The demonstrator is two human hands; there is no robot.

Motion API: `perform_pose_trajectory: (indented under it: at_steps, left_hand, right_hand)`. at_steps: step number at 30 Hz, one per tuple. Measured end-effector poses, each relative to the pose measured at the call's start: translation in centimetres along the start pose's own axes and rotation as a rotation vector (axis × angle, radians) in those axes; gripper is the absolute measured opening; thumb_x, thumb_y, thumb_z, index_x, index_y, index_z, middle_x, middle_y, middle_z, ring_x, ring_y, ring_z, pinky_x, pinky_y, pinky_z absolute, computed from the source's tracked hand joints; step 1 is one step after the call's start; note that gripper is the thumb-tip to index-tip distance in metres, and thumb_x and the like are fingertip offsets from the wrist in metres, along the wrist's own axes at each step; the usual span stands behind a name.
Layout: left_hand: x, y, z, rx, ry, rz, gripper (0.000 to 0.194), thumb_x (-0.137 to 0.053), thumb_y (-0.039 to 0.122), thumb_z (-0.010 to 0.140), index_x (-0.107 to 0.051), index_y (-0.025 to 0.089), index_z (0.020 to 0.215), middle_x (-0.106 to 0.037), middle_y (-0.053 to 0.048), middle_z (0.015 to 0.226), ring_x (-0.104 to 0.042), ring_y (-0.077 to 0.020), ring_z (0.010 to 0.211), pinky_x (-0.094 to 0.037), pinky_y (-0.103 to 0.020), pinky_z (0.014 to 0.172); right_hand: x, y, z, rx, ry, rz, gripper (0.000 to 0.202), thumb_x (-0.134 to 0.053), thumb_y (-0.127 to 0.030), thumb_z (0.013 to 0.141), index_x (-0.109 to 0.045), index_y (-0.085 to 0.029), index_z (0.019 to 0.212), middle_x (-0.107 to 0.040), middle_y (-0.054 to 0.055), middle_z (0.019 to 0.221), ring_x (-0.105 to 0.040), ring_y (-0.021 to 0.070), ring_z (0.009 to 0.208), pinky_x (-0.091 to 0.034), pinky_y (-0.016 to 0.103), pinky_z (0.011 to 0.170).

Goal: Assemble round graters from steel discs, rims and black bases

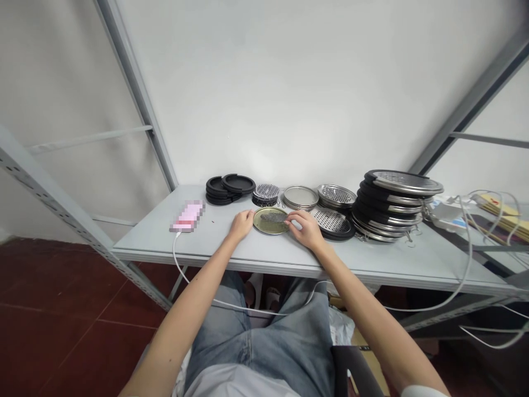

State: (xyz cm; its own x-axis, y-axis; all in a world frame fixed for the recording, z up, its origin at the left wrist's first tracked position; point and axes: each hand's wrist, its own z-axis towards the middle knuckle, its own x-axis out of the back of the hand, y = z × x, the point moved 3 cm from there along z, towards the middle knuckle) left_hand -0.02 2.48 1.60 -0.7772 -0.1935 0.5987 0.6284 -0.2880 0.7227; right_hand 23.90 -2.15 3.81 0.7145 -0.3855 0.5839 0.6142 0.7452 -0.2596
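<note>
A round, shallow, gold-coloured metal dish (268,227) lies on the grey table in front of me. My left hand (243,223) is at its left rim, fingers closed against the edge. On the dish's inner face rests a dark grey mesh-like piece (273,218). My right hand (305,227) reaches in from the right, its thumb and fingertips pinched on the right end of this piece. Just right of that hand lies a perforated metal disc (330,219) in a black ring. Behind the dish stand a small stack of perforated discs (266,192) and some plain round metal plates (301,197).
Black rings (237,183) are stacked at the back left. A phone (188,215) with a white cable lies left. A tall stack of black-rimmed metal discs (386,212) stands right, near loose cables and yellow pads (506,215). Metal posts frame the table (161,242).
</note>
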Motion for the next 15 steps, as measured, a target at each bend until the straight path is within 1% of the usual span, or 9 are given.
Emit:
perform_pose_trajectory:
  at_steps: [3, 6, 9, 12, 15]
  left_hand:
    - [0.0, 0.1, -0.1, -0.029, -0.012, 0.024, 0.026, -0.05, 0.028, 0.094, -0.074, 0.017, 0.099, -0.075, -0.008, 0.106, -0.068, -0.0237, 0.102, -0.049, -0.033, 0.095]
    - [0.0, 0.1, -0.2, -0.029, -0.011, 0.034, 0.023, -0.055, 0.024, 0.091, -0.073, 0.017, 0.101, -0.075, -0.007, 0.109, -0.067, -0.0227, 0.104, -0.048, -0.032, 0.098]
    - [-0.1, 0.0, -0.2, -0.045, -0.027, 0.056, 0.022, -0.058, 0.016, 0.086, -0.073, 0.018, 0.102, -0.074, -0.006, 0.111, -0.066, -0.022, 0.108, -0.046, -0.032, 0.102]
    - [-0.1, 0.0, -0.2, -0.063, -0.036, 0.066, 0.025, -0.059, 0.011, 0.083, -0.073, 0.018, 0.101, -0.074, -0.005, 0.112, -0.066, -0.0205, 0.109, -0.046, -0.031, 0.104]
    - [-0.1, 0.1, -0.2, -0.074, -0.034, 0.089, 0.023, -0.065, 0.014, 0.08, -0.074, 0.019, 0.1, -0.074, -0.005, 0.111, -0.066, -0.0209, 0.108, -0.046, -0.031, 0.103]
  right_hand:
    - [0.2, -0.5, -0.1, 0.047, -0.012, -0.048, 0.015, -0.056, -0.031, 0.094, -0.067, -0.022, 0.089, -0.07, 0.008, 0.096, -0.064, 0.0229, 0.09, -0.051, 0.038, 0.082]
    - [0.0, -1.2, -0.4, 0.122, -0.072, -0.088, 0.014, -0.056, -0.03, 0.094, -0.067, -0.022, 0.089, -0.07, 0.008, 0.095, -0.063, 0.0219, 0.087, -0.05, 0.036, 0.079]
    - [-0.2, -1.7, -0.7, 0.177, -0.12, -0.111, 0.013, -0.057, -0.029, 0.094, -0.067, -0.022, 0.091, -0.071, 0.008, 0.097, -0.063, 0.0214, 0.088, -0.05, 0.036, 0.079]
    - [-0.2, -1.7, -0.7, 0.17, -0.109, -0.137, 0.013, -0.056, -0.028, 0.095, -0.067, -0.022, 0.091, -0.071, 0.007, 0.096, -0.063, 0.0213, 0.088, -0.05, 0.036, 0.08]
    - [-0.2, -1.5, -0.6, 0.128, -0.095, -0.175, 0.015, -0.055, -0.027, 0.095, -0.068, -0.021, 0.091, -0.071, 0.008, 0.096, -0.063, 0.0213, 0.086, -0.049, 0.035, 0.079]
